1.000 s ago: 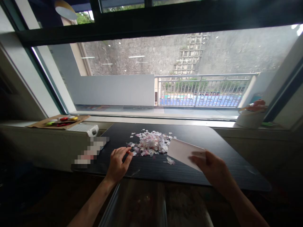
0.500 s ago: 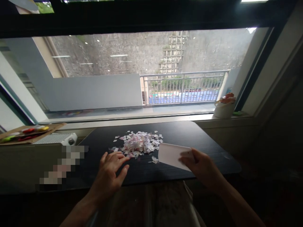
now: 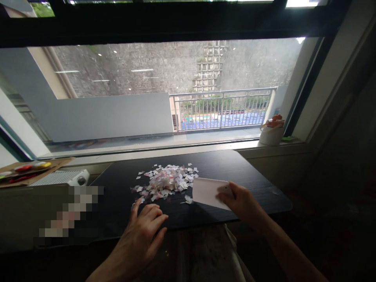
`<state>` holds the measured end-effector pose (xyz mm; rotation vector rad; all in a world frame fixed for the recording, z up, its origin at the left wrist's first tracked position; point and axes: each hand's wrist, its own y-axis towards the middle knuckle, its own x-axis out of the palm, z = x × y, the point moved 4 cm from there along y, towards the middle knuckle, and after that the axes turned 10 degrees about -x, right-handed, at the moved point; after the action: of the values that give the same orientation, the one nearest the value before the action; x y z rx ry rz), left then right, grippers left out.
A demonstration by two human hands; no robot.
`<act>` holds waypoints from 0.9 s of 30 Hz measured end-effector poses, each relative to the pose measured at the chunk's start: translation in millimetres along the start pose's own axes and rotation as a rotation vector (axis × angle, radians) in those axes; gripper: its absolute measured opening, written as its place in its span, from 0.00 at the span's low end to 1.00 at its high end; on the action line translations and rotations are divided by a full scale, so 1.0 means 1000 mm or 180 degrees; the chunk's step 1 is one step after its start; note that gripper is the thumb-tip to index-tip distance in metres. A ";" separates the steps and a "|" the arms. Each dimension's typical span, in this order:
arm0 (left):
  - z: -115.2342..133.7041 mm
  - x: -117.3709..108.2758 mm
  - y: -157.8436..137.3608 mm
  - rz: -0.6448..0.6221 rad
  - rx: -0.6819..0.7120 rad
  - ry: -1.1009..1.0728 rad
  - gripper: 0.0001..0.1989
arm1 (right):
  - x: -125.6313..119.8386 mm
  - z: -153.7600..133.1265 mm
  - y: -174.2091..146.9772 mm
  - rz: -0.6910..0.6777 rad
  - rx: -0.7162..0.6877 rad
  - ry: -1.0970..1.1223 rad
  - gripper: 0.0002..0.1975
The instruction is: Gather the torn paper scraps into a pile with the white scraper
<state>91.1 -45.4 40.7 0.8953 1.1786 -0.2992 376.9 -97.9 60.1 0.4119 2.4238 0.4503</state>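
"Gripping anything?"

"The right hand (image 3: 242, 200) held a flat white rectangular card (image 3: 207, 192) by one end, its long axis pointing left toward pale squarish paper scraps (image 3: 169, 180) heaped between the far and near edges of the black wood-grained table (image 3: 230, 168)."

"And the left hand (image 3: 147, 231)?"

"Was nearer them, half open, apparently empty."

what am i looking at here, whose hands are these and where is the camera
There is no robot: these are a person's bare hands. Every picture comes from one camera worn on that person's head, looking forward and down. On the dark table lies a loose pile of small pale scraps. The right hand holds a flat white sheet beside it. The left hand is open on the near side, with nothing visible in it. Behind is a window.
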 end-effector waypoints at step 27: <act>0.000 -0.006 -0.006 -0.0190 -0.0042 0.0005 0.12 | -0.008 0.006 -0.027 0.0108 0.0586 0.0566 0.10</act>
<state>85.1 -50.9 42.9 0.8501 1.2090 -0.3386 381.7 -123.2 48.6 0.5117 2.6454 0.2893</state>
